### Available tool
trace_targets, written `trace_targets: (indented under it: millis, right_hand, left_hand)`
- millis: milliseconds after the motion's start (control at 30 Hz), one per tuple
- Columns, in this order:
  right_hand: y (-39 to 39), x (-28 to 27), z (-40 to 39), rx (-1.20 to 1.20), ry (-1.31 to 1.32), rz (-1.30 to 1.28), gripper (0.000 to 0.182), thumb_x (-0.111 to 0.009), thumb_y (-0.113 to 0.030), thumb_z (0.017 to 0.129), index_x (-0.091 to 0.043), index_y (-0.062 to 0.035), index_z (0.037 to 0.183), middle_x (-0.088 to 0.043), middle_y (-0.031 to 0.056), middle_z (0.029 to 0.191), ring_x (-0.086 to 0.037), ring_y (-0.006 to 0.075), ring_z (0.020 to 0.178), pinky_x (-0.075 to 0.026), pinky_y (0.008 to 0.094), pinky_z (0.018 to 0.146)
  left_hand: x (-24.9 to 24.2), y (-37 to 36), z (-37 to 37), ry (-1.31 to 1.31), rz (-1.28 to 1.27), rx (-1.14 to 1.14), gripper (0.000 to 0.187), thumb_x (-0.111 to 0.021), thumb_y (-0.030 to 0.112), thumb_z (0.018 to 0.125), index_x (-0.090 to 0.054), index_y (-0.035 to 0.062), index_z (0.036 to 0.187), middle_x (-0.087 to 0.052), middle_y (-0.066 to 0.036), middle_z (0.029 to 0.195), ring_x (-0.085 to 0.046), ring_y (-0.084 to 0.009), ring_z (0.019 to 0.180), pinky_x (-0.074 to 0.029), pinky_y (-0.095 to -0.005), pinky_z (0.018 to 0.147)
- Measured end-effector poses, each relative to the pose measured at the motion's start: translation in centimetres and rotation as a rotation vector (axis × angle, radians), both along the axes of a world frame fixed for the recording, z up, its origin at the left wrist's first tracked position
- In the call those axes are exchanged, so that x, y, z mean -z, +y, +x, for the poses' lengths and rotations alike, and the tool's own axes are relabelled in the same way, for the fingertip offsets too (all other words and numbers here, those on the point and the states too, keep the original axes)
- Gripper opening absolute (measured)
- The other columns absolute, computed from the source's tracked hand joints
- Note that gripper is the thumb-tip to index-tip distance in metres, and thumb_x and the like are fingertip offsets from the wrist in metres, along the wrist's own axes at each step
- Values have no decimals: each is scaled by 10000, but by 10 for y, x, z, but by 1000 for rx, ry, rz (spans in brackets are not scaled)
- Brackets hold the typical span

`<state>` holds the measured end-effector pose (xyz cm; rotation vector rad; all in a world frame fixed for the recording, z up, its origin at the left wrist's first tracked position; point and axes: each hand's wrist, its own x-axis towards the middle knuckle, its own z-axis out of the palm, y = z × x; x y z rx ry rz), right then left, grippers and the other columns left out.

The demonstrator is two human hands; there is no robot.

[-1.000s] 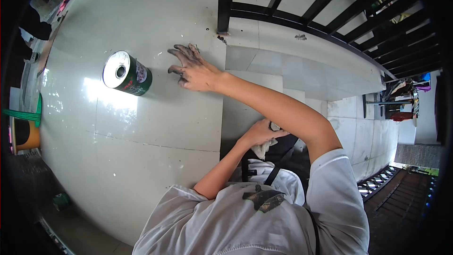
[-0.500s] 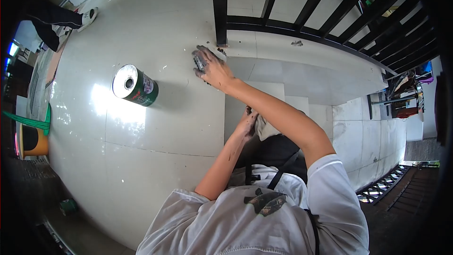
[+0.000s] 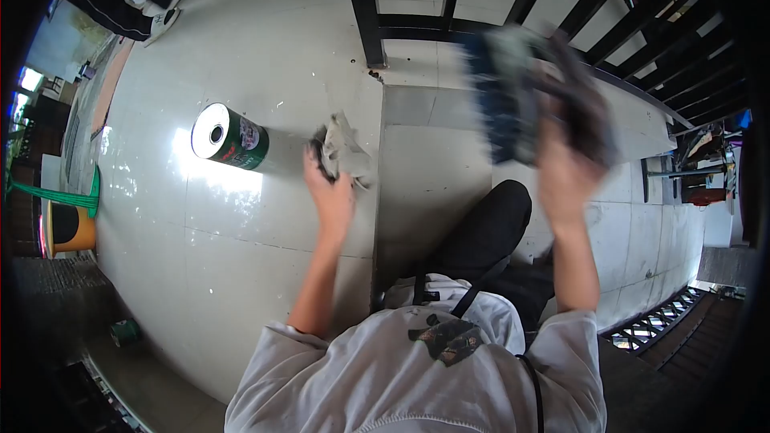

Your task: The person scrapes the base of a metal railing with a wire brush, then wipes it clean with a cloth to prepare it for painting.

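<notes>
My left hand (image 3: 330,196) is closed around a pale, crumpled rag (image 3: 346,151) just above the floor by the step edge. Dark smudges mark the fingers. On the right, my right hand (image 3: 565,168) is raised over the steps and grips a blue-grey cloth (image 3: 509,96), strongly smeared by motion; its exact shape is hard to make out. A green can (image 3: 245,140) with a silver top stands on the tiles to the left of the rag.
Black railings (image 3: 449,28) run along the upper right, ending in a post near the steps. A person's legs and shoes (image 3: 164,24) are at the upper left. An orange-and-black container (image 3: 72,227) stands at the left edge. My bent knee (image 3: 501,208) is over the steps.
My right hand has left the floor beside the post and swung right, now with the blue-grey cloth. My left hand has moved forward and left with the pale rag.
</notes>
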<state>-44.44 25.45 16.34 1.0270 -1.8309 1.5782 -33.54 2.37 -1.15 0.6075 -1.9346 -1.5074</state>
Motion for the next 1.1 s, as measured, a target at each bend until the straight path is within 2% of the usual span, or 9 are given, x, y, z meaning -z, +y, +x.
trace_targets:
  millis: [33,167,367,467,500,567,600,667,1100]
  right_hand:
    - [38,21,10,287,-124,-8,199,-496,26,896,-570,54,1079,-584,163,1196,-577,208,1060,-436,345,962]
    - [108,58,18,495,-85,32,140,-479,3,912,-561,67,1005,-575,185,1213,-573,218,1060,-435,330,922]
    - [225,161,76,940,-244,721,166,-436,-12,919,-550,79,997,-575,195,1194,-575,249,1013,-436,346,884]
    - [228,178,99,989,-387,462,252,-445,-88,944,-572,59,1103,-621,164,1117,-591,263,1008,-426,346,879]
    - [228,181,106,997,-476,413,247,-458,-89,936,-576,65,1089,-630,167,1069,-598,266,966,-437,354,852]
    - [234,192,117,1001,-580,375,243,-472,-90,929,-579,72,1075,-639,169,1021,-605,269,923,-448,362,825]
    - [240,204,119,1056,-526,404,243,-481,-92,925,-579,74,1072,-639,172,993,-606,270,893,-453,372,808]
    - [231,195,112,1091,-568,322,228,-492,-81,916,-579,90,1041,-642,174,959,-606,261,859,-455,380,798]
    - [204,188,69,817,-600,215,202,-476,42,851,-558,64,1034,-617,112,973,-564,195,887,-433,306,832]
  left_hand:
    - [-12,-15,-11,-54,-473,49,455,-614,114,801,-486,-10,1219,-508,-188,1137,-512,-308,1079,-426,-426,913]
    - [20,-36,-77,-511,-949,180,411,-617,154,814,-512,5,1183,-460,-219,1171,-458,-400,1062,-381,-479,897]
    - [50,-102,-218,-450,-1135,15,423,-591,191,835,-472,97,1230,-460,-174,1140,-473,-365,1044,-387,-499,870]
    - [53,-131,-294,-604,-1202,16,439,-587,213,819,-479,72,1221,-463,-153,1143,-454,-350,1077,-400,-506,857]
    - [56,-136,-311,-539,-1201,13,426,-610,210,791,-513,61,1178,-480,-142,1136,-448,-343,1084,-399,-505,858]
    - [147,-204,-375,159,-103,444,413,-627,203,774,-537,68,1154,-495,-153,1133,-451,-354,1071,-400,-491,869]
    - [137,-192,-362,151,-96,441,413,-627,203,774,-537,68,1154,-495,-153,1133,-451,-354,1071,-400,-491,869]
    - [79,-149,-300,-358,-1033,358,408,-618,200,792,-531,70,1169,-502,-161,1142,-469,-365,1054,-412,-479,881]
    - [18,-57,-86,-545,-1040,362,406,-602,215,806,-530,59,1174,-484,-158,1127,-494,-365,998,-422,-471,844]
